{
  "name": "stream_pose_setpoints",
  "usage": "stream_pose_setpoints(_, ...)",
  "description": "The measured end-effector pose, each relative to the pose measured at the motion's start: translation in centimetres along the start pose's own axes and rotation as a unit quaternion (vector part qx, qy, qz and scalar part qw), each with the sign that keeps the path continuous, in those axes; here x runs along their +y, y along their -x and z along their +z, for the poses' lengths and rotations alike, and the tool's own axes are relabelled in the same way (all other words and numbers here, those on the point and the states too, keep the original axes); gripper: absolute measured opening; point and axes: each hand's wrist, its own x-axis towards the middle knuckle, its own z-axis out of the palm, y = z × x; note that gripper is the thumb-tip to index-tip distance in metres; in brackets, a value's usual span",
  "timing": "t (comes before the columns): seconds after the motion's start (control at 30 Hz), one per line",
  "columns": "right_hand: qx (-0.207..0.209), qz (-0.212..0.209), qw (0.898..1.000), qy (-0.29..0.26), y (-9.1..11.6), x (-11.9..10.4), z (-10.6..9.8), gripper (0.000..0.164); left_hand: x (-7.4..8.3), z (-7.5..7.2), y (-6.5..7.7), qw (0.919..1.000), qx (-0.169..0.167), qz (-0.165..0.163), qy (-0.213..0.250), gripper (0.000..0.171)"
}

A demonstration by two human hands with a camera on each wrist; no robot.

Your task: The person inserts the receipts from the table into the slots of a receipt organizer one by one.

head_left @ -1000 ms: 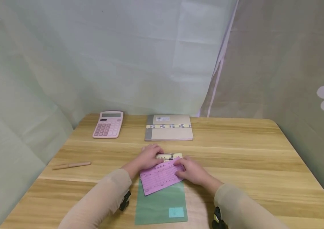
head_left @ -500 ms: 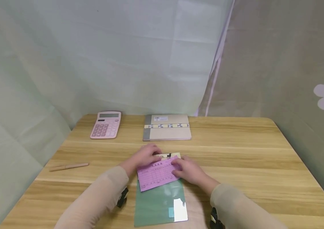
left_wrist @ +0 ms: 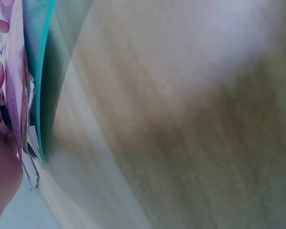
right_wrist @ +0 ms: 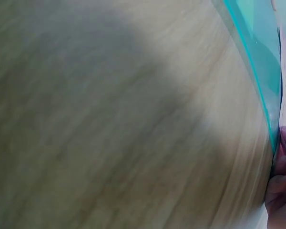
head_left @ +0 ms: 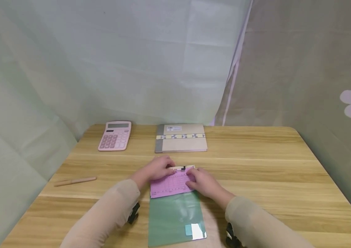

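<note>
A pink printed slip (head_left: pixel 169 186) lies over paler papers at the far end of a see-through green folder (head_left: pixel 175 217). My left hand (head_left: pixel 158 168) pinches a black binder clip (head_left: pixel 179 168) with silver wire handles at the slip's top edge, thumb on the near side and fingers beyond. In the left wrist view, the clip (left_wrist: pixel 5 117) sits against the pink slip, beside the folder's edge (left_wrist: pixel 43 90). My right hand (head_left: pixel 206 182) pinches the slip's right edge between thumb and fingers. The right wrist view shows those fingers (right_wrist: pixel 281 183) at the paper's edge beside the folder.
A pink calculator (head_left: pixel 114 136) stands at the back left of the wooden table (head_left: pixel 271 179). Behind the folder lies a beige notebook (head_left: pixel 181 142) with a grey spine. A tan pen (head_left: pixel 75 181) rests to the left. Pale curtains (head_left: pixel 138 62) hang behind the table.
The pink slip has slid up toward the clip and turned straighter over the folder. The clip's wire handle looks flatter in view. Both hands keep their hold.
</note>
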Motion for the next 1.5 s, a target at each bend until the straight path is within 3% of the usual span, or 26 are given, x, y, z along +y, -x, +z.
stream_pose_setpoints(0.47, 0.012, 0.014, 1.0, 0.023, -0.4, -0.1, 0.1, 0.038, 0.1, 0.6, 0.3, 0.9984, 0.024, 0.015, -0.049, 0.028)
stream_pose_setpoints(0.63, 0.013, 0.014, 0.999, 0.034, -0.3, -0.2, 0.1, 0.037, 0.0, 1.3, 0.5, 0.9948, 0.053, 0.033, -0.08, 0.03)
stream_pose_setpoints(0.97, 0.014, 0.027, 0.997, 0.065, 0.1, 0.2, -0.2, 0.038, -0.2, 2.0, 0.5, 0.9949, 0.069, 0.045, -0.058, 0.037)
stream_pose_setpoints(1.5, 0.026, 0.042, 0.997, 0.058, 2.8, 2.8, -2.2, 0.036, -0.1, 1.6, 0.8, 0.9966, 0.038, 0.068, -0.028, 0.057)
